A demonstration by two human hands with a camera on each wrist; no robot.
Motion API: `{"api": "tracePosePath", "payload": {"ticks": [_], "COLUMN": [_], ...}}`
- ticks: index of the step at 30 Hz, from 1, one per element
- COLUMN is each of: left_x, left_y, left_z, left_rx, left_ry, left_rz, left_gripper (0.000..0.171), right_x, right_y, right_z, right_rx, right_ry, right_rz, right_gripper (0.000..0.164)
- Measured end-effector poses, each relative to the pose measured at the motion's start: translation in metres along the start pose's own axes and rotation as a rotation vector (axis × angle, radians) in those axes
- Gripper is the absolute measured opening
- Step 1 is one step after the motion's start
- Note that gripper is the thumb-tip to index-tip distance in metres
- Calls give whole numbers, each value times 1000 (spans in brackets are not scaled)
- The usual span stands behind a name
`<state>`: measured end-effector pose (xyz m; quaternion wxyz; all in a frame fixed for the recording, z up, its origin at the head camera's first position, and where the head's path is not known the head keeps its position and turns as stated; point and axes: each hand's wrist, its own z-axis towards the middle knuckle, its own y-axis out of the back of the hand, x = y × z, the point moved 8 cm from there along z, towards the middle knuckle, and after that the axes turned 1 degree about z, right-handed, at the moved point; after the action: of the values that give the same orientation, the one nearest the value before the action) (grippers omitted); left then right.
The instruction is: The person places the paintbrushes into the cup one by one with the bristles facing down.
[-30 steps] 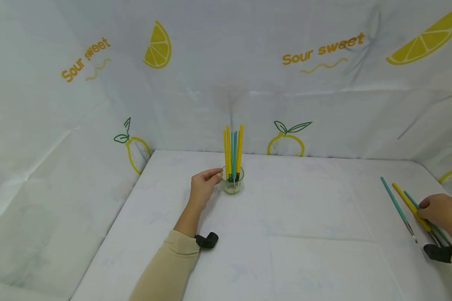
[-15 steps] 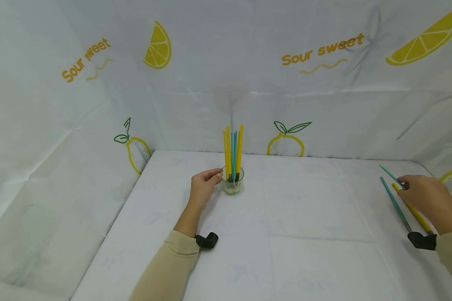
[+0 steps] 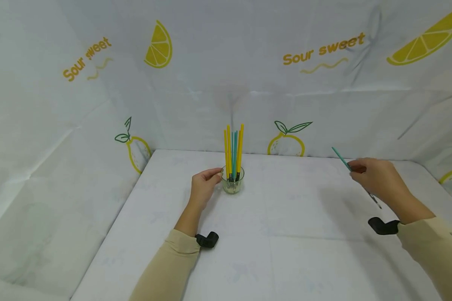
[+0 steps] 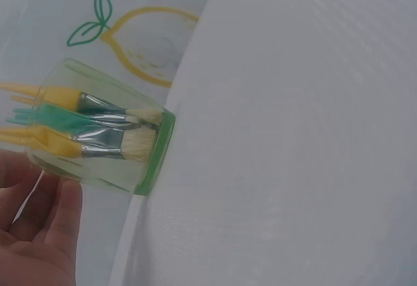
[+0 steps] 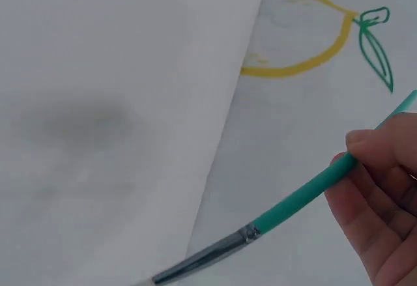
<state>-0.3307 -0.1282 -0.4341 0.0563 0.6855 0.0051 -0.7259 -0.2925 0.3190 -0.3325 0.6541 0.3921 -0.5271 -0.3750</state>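
Observation:
A clear greenish glass (image 3: 232,190) stands upright at the back middle of the table, holding several yellow and teal paintbrushes (image 3: 234,152), bristles down. My left hand (image 3: 202,188) grips the glass's near-left rim with thumb and fingers; in the left wrist view the bristles (image 4: 138,144) show through the wall. Over the right side of the table, my right hand (image 3: 378,177) pinches one teal paintbrush (image 3: 340,156) by its handle. This brush slants with its bristle end low, towards me; its metal ferrule (image 5: 202,258) shows in the right wrist view.
White cloth with lemon prints covers the table (image 3: 286,259) and the wall (image 3: 218,62) behind it. The right forearm (image 3: 433,242) hides the spot where other brushes lay on the table.
My right hand has picked up a teal paintbrush from beside a yellow and another teal one, lifted it and carried it left. My left hand stays at the glass.

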Motion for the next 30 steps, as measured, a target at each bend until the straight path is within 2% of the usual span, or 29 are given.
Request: {"api": "tracePosePath", "payload": {"ticks": [5,10,16,22,26,30], "left_x": [1,-1,-2,-1,0,0], "left_y": [0,-1,-1,0,0,0], "left_z": [1,0,-1,1,1,1], "left_rx": [4,8,20,10,7,8], "left_ry": [6,18,15,11,8,6], "left_rz": [-8,-22,-22,-20,-23,-26], "left_gripper": [23,24,26,24,23,23], "right_x": [26,44,69,99,124,150], "right_y": [-2,-10,-30,-48,-56,-59], "right_z": [10,19,32,44,51,59], "right_rx": [-40,-57,-57,-43,-72,-131], "right_ry": [-30,-34,-28,-18,22,107], "right_rz": [115,291,459,571,621,685], "right_gripper": [35,39,38,36,32,26]}}
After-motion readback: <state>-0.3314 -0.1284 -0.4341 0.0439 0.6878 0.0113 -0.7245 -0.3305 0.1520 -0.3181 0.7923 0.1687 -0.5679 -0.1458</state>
